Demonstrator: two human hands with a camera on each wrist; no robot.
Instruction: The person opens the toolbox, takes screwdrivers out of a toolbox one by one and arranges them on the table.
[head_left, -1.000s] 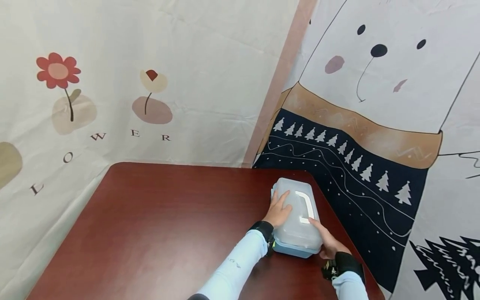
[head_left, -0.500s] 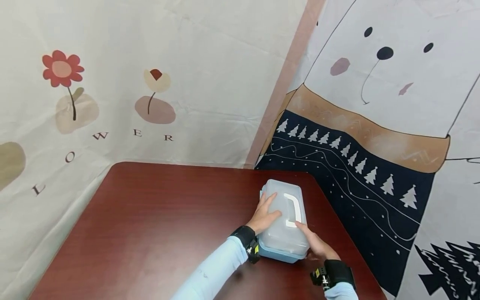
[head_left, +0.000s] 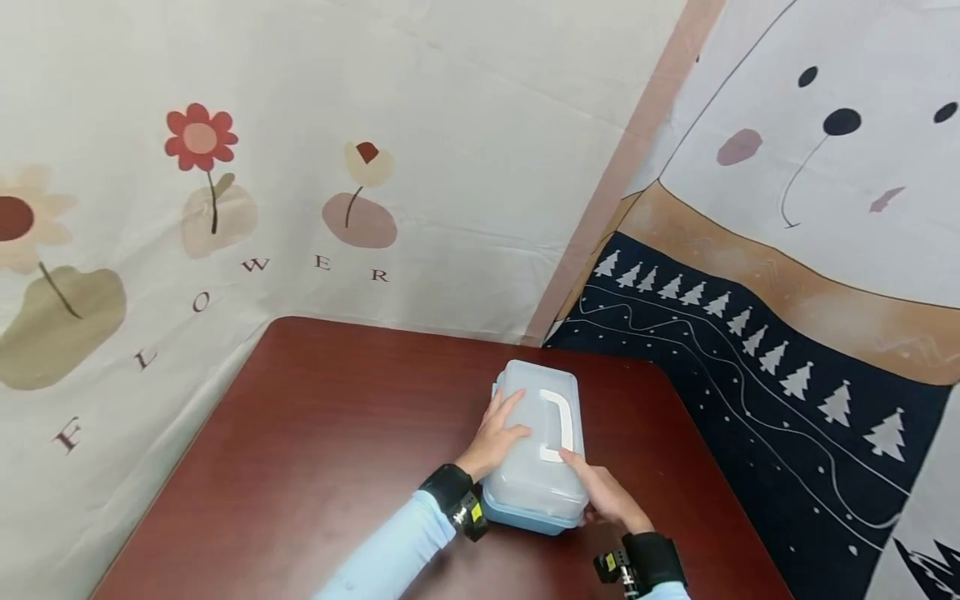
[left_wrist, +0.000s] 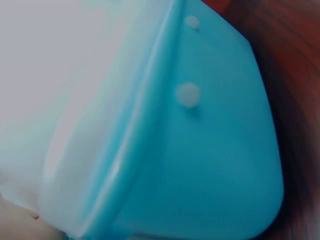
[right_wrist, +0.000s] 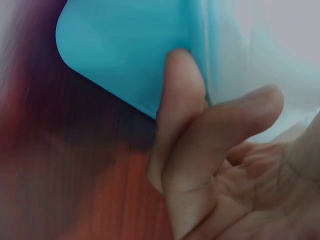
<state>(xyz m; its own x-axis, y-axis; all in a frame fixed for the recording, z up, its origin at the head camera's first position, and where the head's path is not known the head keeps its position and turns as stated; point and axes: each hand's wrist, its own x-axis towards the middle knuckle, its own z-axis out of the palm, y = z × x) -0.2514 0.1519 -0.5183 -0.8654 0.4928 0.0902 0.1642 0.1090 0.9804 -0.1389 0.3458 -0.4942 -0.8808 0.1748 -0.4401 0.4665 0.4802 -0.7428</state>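
Note:
A storage box (head_left: 525, 483) with a light-blue base, a cloudy translucent lid and a white handle lies lengthwise towards the back right of the brown table. My left hand (head_left: 491, 442) rests on the lid's left side, its visible fingers spread and fairly straight. On the right, my right hand (head_left: 607, 496) holds the near corner, thumb on the lid by the handle. In the right wrist view its bent fingers (right_wrist: 185, 85) press against the blue base (right_wrist: 130, 45) and lid edge. The left wrist view shows white knobs (left_wrist: 188, 95) on the blue wall. The lid looks closed; the contents are hidden.
The table (head_left: 360, 417) ends at a far edge and a slanting right edge. Behind stands a pale curtain (head_left: 465, 150) printed with flowers; to the right hangs cloth with a bear print (head_left: 750, 392).
Both hands and the storage box have moved left together, away from the table's right edge. The head view has turned slightly left. Both hands keep the same places on the box.

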